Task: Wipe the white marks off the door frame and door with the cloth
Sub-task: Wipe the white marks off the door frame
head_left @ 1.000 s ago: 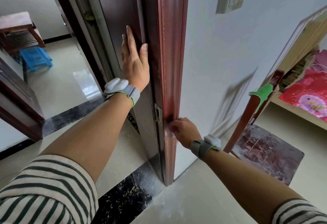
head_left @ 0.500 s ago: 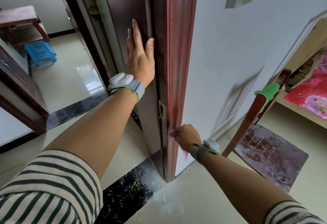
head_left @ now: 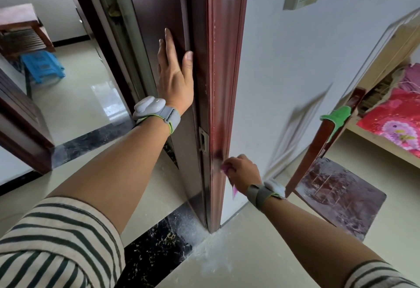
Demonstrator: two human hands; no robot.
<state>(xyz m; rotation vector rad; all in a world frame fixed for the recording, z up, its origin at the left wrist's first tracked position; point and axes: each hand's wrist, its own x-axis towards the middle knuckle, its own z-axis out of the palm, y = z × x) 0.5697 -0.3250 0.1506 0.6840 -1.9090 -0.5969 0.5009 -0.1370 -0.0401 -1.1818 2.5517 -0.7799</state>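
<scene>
Your right hand [head_left: 243, 170] has slid lower down the door frame [head_left: 223, 106] than a second ago, so the wipe is working toward the bottom; white specks still show higher up. Its fingers [head_left: 236, 159] are curled tight around the pink cloth [head_left: 225, 169], pressed against the frame's edge. Farther up, your left hand [head_left: 175, 76] rests flat on the door [head_left: 156, 15], fingers spread and holding nothing.

walls [head_left: 284, 65] white — floor [head_left: 86, 87] glossy tile | blue stool [head_left: 43, 66] | wooden chair [head_left: 336, 187]
</scene>
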